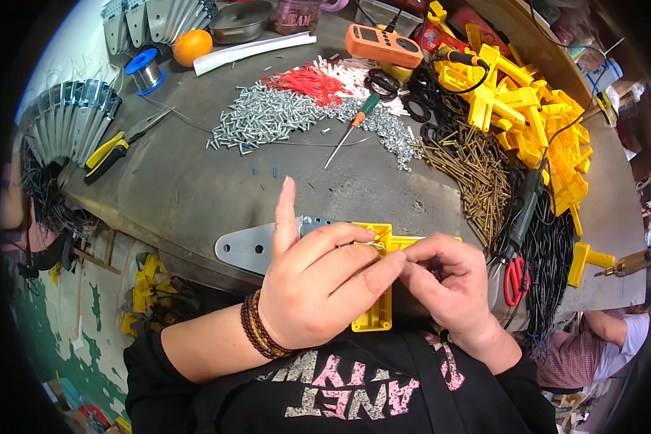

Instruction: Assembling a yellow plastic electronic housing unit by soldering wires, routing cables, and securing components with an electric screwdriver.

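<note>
In front of my torso lies a yellow plastic housing [372, 320], and a grey metal plate [242, 248] with holes extends left from it. My left hand [304, 293] reaches over the housing, one finger raised and the others bent together. Close by, my right hand [452, 283] is pinched, its fingertips meeting those of the left hand. A short bit of white wire shows at the housing beside the left fingertips. Whatever the fingertips hold is hidden between them.
Beyond my hands are piles of silver screws [260, 116], red sleeves [311, 85] and brass-coloured screws [477, 177]. A screwdriver [354, 126], pliers [126, 145] and an orange meter [383, 45] lie around. Yellow housings [528, 108] are heaped right, near black cables [546, 267] and red-handled scissors [515, 281].
</note>
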Tool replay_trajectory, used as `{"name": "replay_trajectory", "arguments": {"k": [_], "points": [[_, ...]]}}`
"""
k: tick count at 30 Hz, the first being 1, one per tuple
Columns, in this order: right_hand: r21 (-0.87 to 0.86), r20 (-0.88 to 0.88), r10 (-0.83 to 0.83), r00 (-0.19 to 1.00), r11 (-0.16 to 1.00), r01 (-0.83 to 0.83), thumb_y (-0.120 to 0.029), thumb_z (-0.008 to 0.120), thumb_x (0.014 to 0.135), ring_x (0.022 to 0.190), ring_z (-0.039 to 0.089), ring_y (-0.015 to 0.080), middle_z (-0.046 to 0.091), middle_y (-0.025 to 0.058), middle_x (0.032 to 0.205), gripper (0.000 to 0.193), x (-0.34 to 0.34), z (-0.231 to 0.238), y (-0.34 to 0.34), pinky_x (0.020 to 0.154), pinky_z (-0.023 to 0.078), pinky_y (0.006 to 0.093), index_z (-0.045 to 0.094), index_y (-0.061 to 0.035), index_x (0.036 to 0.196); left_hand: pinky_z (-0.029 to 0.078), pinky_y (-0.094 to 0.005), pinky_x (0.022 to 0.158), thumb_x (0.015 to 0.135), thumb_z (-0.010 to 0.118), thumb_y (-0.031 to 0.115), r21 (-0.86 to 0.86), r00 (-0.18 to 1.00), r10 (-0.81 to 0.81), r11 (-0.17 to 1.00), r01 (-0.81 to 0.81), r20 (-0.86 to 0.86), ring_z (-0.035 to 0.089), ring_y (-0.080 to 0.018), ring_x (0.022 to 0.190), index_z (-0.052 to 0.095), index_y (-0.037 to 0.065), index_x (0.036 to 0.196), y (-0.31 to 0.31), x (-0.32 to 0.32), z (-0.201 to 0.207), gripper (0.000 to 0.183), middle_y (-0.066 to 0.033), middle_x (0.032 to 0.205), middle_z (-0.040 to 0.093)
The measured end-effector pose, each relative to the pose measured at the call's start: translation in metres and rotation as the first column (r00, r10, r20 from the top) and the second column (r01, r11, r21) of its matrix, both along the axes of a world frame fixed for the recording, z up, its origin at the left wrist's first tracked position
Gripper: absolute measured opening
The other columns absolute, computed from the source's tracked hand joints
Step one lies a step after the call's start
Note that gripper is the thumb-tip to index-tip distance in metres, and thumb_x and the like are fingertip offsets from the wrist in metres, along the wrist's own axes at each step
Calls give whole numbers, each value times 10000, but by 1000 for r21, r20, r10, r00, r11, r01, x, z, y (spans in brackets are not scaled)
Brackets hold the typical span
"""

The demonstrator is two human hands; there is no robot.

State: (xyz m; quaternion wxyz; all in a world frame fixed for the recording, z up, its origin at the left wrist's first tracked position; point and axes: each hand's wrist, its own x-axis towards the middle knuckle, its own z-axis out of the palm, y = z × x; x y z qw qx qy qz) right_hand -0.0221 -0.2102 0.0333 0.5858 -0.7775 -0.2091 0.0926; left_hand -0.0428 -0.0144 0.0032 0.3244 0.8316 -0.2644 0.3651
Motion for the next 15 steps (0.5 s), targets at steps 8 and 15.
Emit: {"name": "replay_trajectory", "arguments": {"k": [8,15], "points": [[-384,283,141,949,923,-23,-34,691,804,593,606,220,622,100,717,66,-5,18,-7,550,474,318,634,-6,822,141,-693,1085,779,712,49,-107,969,-83,992,60,-233,663,-249,975,649,101,851,1,-3,9,109,10,790,647],[-452,308,282,909,884,-121,-35,726,721,684,596,278,578,92,748,117,-6,34,-1,618,487,364,649,-49,807,1,-708,1081,773,712,74,17,950,-82,996,92,-301,609,-279,1153,644,119,812,4,-5,22,91,0,805,659]]}}
